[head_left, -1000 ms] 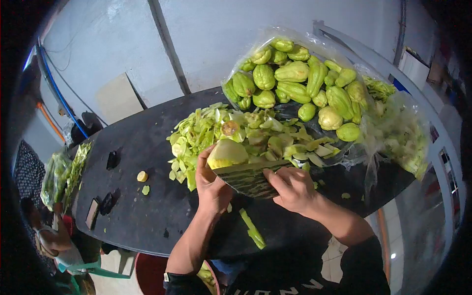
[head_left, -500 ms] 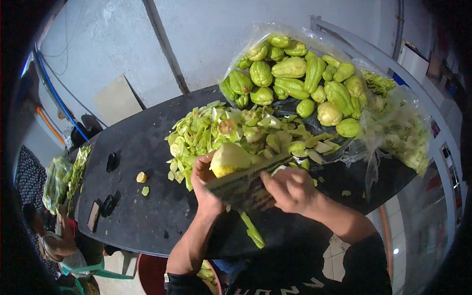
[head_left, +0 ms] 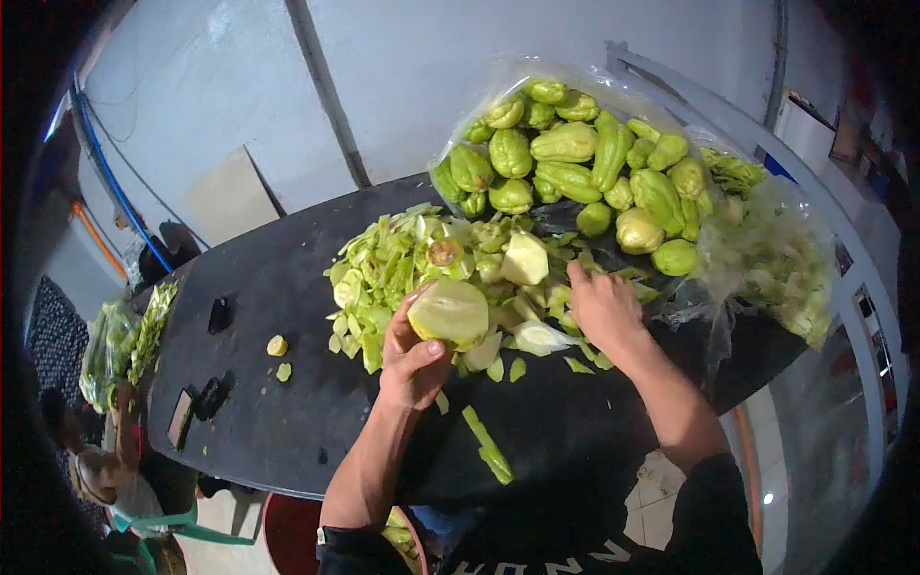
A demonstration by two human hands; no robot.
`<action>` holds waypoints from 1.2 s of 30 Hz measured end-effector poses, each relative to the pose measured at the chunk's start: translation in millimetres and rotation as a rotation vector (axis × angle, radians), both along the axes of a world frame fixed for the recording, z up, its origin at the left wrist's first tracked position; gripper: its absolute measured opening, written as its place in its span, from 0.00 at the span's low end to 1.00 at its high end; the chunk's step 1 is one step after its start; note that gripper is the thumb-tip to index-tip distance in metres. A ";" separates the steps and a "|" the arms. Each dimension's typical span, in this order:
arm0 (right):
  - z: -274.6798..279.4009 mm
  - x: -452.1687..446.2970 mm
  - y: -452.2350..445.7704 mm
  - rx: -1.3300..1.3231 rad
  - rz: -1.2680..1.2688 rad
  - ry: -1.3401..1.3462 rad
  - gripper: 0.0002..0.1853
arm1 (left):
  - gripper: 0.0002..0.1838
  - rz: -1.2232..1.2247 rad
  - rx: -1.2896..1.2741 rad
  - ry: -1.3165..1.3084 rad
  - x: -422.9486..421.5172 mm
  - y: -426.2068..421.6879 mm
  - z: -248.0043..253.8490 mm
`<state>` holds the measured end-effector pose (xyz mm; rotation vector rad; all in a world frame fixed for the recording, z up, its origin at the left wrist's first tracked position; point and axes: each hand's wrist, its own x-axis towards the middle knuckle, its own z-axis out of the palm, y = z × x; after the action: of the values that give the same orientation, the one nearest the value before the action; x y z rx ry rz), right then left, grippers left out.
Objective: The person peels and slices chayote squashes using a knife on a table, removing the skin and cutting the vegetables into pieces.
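Observation:
A cut chayote, its flat pale face turned up, sits in my left hand, which is closed around its lower left side. My right hand is over the right part of the peelings, its fingers curled down and partly hidden; what they hold cannot be made out. A pale cut chayote piece lies to its left, apart from the fingertips. Below that is a white pointed shape whose kind is unclear. Green peelings are heaped behind my left hand. A long green strip rests nearer to me.
Whole chayotes fill a clear plastic bag at the back of the black table. Another bag of green scraps stands at right. A yellow end piece and dark objects lie at left. A person sits beyond the left edge.
The broad blade in front of my right hand no longer shows. My right hand has moved right and away from me. The chayote in my left hand now shows a flat cut face.

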<state>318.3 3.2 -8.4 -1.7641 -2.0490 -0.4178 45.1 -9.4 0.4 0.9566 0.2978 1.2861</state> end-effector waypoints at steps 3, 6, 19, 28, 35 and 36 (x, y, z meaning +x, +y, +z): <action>3.7 -3.8 0.6 -0.084 -0.039 -0.017 0.16 | 0.51 -0.012 -0.031 0.036 0.4 -1.6 1.6; 6.2 -4.8 -3.5 -0.021 -0.044 0.023 0.11 | 0.52 -0.010 -0.033 0.065 0.0 -3.7 6.7; 13.6 -20.5 -21.9 -0.061 0.081 0.159 0.12 | 0.37 0.066 -0.207 -0.039 2.5 5.9 -6.7; 11.6 -19.6 -21.4 -0.109 0.091 0.189 0.14 | 0.27 0.167 -0.018 0.020 3.9 6.7 -10.7; 11.7 -19.5 -21.4 -0.101 0.122 0.195 0.14 | 0.27 0.175 -0.022 0.051 3.0 7.1 -11.6; 12.4 -20.1 -21.9 -0.102 0.122 0.195 0.14 | 0.27 0.175 -0.023 0.051 2.8 6.9 -11.1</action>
<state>298.2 -18.8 4.0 -1.6529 -2.0555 -0.1019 48.0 -2.5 -10.6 0.9613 0.4431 1.4154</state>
